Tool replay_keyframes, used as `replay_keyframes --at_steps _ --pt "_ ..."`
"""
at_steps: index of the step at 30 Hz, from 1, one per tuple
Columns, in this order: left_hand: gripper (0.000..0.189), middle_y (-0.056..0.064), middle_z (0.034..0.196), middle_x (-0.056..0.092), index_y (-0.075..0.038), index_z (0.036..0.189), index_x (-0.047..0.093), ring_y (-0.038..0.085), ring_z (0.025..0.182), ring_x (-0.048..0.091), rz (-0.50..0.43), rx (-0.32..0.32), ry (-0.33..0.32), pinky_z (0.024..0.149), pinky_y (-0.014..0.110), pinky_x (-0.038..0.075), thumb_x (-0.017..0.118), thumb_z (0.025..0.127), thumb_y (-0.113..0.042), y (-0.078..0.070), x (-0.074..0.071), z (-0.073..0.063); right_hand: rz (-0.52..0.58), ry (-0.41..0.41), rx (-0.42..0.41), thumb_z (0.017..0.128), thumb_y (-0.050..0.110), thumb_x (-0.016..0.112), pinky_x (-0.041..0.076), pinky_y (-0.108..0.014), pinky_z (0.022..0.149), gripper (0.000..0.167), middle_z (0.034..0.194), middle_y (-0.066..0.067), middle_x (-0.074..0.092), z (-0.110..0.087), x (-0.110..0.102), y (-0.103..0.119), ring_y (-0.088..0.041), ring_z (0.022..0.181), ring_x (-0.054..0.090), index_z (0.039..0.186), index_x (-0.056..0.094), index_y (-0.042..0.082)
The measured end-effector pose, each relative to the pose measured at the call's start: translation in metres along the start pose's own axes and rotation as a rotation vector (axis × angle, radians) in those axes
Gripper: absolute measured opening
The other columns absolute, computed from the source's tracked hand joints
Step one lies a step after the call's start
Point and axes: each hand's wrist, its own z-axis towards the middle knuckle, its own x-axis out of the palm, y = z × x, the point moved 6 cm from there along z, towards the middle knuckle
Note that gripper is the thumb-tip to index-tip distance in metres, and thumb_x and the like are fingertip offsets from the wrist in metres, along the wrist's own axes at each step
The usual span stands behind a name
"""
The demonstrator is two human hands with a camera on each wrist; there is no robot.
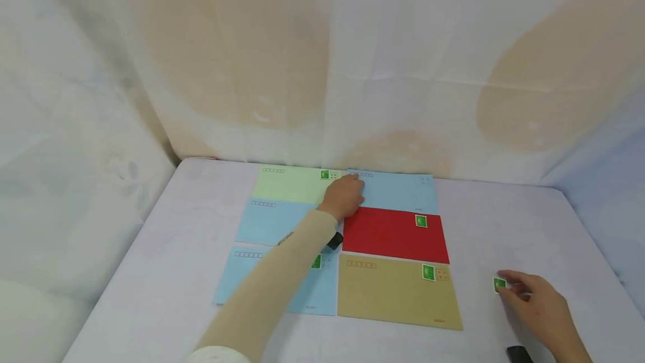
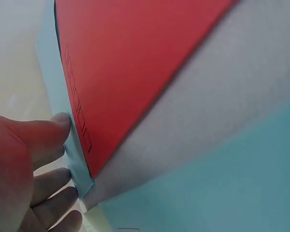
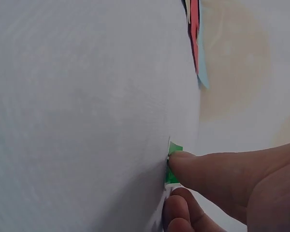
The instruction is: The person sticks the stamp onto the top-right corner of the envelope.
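Observation:
At the right of the head view my right hand (image 1: 541,310) pinches a small green stamp (image 1: 499,284) between thumb and fingers. The right wrist view shows the thumb pressed on that stamp (image 3: 174,166), close to the white tabletop. My left hand (image 1: 344,195) reaches across the table and touches the left end of the back right light blue envelope (image 1: 398,192). In the left wrist view its thumb and fingers (image 2: 58,200) lie loosely along that envelope's edge. The red envelope (image 1: 390,234), directly in front, bears a green stamp (image 1: 421,221) at its upper right.
A tan envelope (image 1: 393,296) with a stamp lies front right. The left column holds a green envelope (image 1: 289,184) with a stamp, a blue envelope (image 1: 264,223) partly under my left arm, and another stamped blue envelope (image 1: 234,279). Curtains (image 1: 242,60) hang behind the table.

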Motion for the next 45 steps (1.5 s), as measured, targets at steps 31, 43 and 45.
replay_keyframes --at_steps 31,43,45 --pt "0.041 0.009 0.149 0.053 -0.006 0.136 0.062 0.021 0.139 0.047 -0.011 -0.042 0.026 0.106 0.028 0.045 0.067 0.098 -0.021 -0.017 -0.005 0.000 0.013 0.013 -0.035 0.099 0.013 0.061 0.056 -0.045 0.070 0.023 0.093 -0.017 0.069 -0.005 -0.007 0.000 -0.036 0.087 0.066 0.109 0.059 -0.008" --pt "0.040 0.008 0.146 0.056 -0.008 0.134 0.064 0.019 0.133 0.052 0.000 -0.049 0.036 0.102 0.027 0.049 0.068 0.098 -0.024 -0.017 -0.006 0.002 0.025 -0.047 -0.005 0.098 0.009 0.058 0.055 -0.041 0.063 0.025 0.099 -0.028 0.065 -0.003 -0.011 0.000 -0.043 0.087 0.066 0.118 0.053 -0.006" --pt "0.042 0.008 0.147 0.055 -0.008 0.136 0.063 0.019 0.133 0.052 0.009 -0.045 0.035 0.102 0.028 0.049 0.068 0.097 -0.025 -0.018 -0.007 0.002 0.020 -0.072 -0.015 0.098 0.009 0.058 0.055 -0.043 0.063 0.024 0.098 -0.028 0.066 -0.003 -0.012 0.002 -0.043 0.086 0.066 0.116 0.054 -0.005"
